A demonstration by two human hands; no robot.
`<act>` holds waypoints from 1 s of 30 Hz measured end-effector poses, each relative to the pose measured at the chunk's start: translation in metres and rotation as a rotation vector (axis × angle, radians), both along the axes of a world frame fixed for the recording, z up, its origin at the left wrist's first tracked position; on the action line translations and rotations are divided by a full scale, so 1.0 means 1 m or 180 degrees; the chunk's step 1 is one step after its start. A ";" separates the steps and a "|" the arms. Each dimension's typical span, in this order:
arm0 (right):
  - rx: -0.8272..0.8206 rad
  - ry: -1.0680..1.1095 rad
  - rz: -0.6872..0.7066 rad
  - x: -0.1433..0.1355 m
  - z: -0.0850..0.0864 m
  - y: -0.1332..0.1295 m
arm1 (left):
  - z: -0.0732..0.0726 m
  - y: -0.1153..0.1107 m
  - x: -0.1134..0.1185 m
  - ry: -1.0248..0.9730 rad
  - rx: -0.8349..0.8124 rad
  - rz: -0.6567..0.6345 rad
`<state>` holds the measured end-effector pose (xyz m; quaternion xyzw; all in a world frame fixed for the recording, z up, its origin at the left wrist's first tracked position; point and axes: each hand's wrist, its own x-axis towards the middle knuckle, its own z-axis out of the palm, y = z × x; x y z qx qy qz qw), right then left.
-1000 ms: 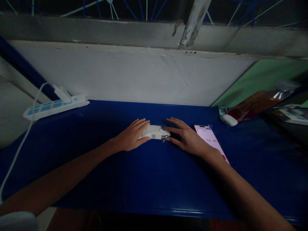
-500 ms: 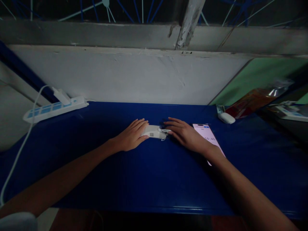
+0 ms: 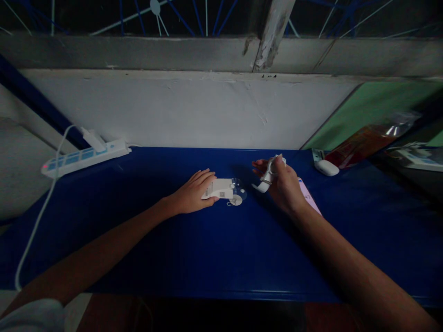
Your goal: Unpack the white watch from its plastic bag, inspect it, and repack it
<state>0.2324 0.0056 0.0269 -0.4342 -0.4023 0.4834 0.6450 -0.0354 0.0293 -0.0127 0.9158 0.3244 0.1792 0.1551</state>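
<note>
My left hand [image 3: 195, 193] lies over the left end of a white printed tag [image 3: 224, 188], its thumb along the near edge and its fingers over the far edge. A clear round plastic piece [image 3: 238, 186], a pale disc and a short bead chain lie at the tag's right end. Raised above the table to the right, my right hand [image 3: 284, 184] is closed on a white looped band [image 3: 266, 180], whose curved end sticks out to the left; its exact kind is unclear. Beneath that wrist a lit phone [image 3: 310, 197] is partly covered.
The blue table [image 3: 214, 258] meets a white wall panel. A white power strip [image 3: 86, 159] with a plug and cable sits at the left. Toward the right are a white mouse-like rounded object [image 3: 327, 168] and a bottle of reddish liquid [image 3: 367, 143] lying tilted.
My right hand has lifted away from the tag, up and to the right, with the white band in it. The clear disc end now shows. My left hand stays on the tag.
</note>
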 end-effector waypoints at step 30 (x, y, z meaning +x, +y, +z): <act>-0.0684 0.0797 0.2290 -0.076 0.042 0.038 | 0.040 -0.033 0.055 -0.3367 -0.5041 -0.0292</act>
